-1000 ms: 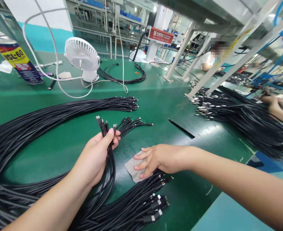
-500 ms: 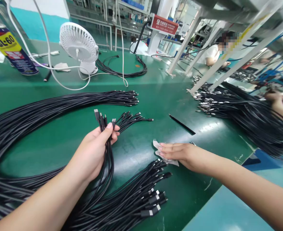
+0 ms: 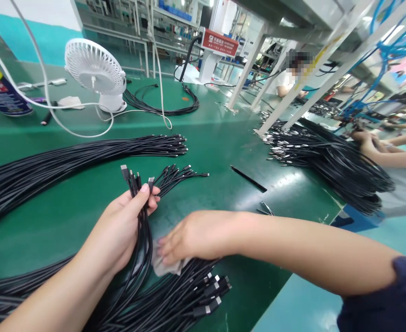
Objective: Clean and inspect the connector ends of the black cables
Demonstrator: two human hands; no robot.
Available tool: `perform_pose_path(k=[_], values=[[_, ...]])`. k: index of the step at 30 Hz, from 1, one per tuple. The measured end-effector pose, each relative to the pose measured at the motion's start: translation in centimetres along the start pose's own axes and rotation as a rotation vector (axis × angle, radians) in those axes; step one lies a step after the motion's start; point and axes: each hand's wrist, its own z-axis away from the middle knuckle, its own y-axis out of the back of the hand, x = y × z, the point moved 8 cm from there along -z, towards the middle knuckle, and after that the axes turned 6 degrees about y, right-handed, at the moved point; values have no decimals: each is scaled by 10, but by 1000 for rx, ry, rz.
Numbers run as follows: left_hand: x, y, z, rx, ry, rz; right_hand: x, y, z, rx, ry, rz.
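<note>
Head view: black cables (image 3: pixel 143 237) are grasped by the left hand (image 3: pixel 125 221); cloth (image 3: pixel 164 267) is touched by the right hand (image 3: pixel 192 235), grip unclear.

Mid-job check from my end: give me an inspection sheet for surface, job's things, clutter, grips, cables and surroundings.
Surface: green tabletop, glossy, with glare towards the right.
Job's things: held cables, black, connectors exposed; pale cloth beside them.
Clutter: white fan; spray can, cut off by the left edge; black strip.
Grips: left grip closed around the held cables; right grip over the pale cloth, fingers blurred.
Cables: upper-left bundle; foreground bundle; right-hand heap; white cord looping near the fan.
Surroundings: co-worker's hands at the heap; red sign in the background.
</note>
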Motion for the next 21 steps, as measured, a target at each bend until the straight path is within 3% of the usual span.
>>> perform_pose_path(k=[1,4,9,13,17,21], values=[[0,1,0,11,5,1,-9,-3,-7,-81,55,-8],[1,2,1,24,9,-11,-11,5,1,-137,17,-52],[-1,2,2,-6,17,-42,10,19,66,-127,-200,-181],[-1,2,1,-20,17,-34,20,20,131,28,-450,-170],[-3,5,-2,-16,20,-26,21,24,198,279,-687,-30],[-2,3,-2,-41,32,-26,36,35,221,494,-808,131]])
